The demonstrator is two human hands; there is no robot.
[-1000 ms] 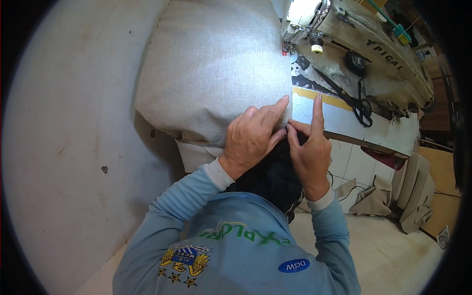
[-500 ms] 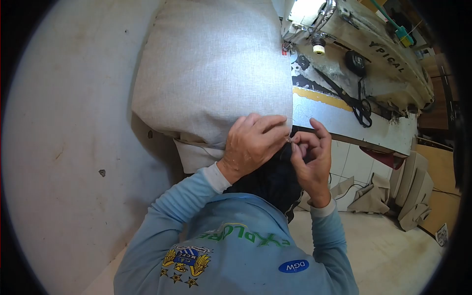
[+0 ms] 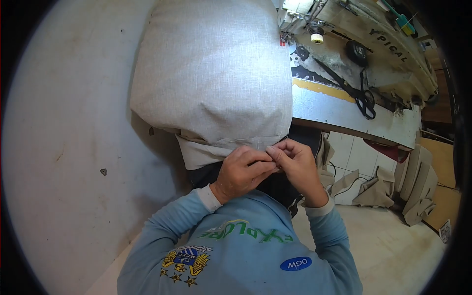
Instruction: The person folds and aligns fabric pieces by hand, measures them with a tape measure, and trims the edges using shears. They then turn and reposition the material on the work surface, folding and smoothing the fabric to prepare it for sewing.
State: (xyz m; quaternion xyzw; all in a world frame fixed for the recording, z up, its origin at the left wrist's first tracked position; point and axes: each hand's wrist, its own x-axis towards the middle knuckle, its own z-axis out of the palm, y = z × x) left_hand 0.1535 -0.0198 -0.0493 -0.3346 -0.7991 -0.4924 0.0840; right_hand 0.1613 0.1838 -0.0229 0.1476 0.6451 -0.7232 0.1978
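Observation:
A large piece of light grey fabric lies on the table, its folded near edge hanging over my lap. At that edge's right end, my left hand is closed, thumb and fingers pinched on the fabric's border. My right hand meets it there with thumb and forefinger pressed together; what lies between those tips is too small to make out. Fine loose threads show on the fabric just above the fingertips. Beyond the fabric's far right side stands the sewing machine, with its needle area beside the cloth.
Black scissors and a black round object lie on the machine bed. The metal table edge runs right of my hands. Beige cut pieces are heaped on the floor at right. A pale tabletop spreads out at left.
Both hands have come down and closer together, the right one moving left to meet the left at the fabric edge. The fabric's near right corner is now uncovered.

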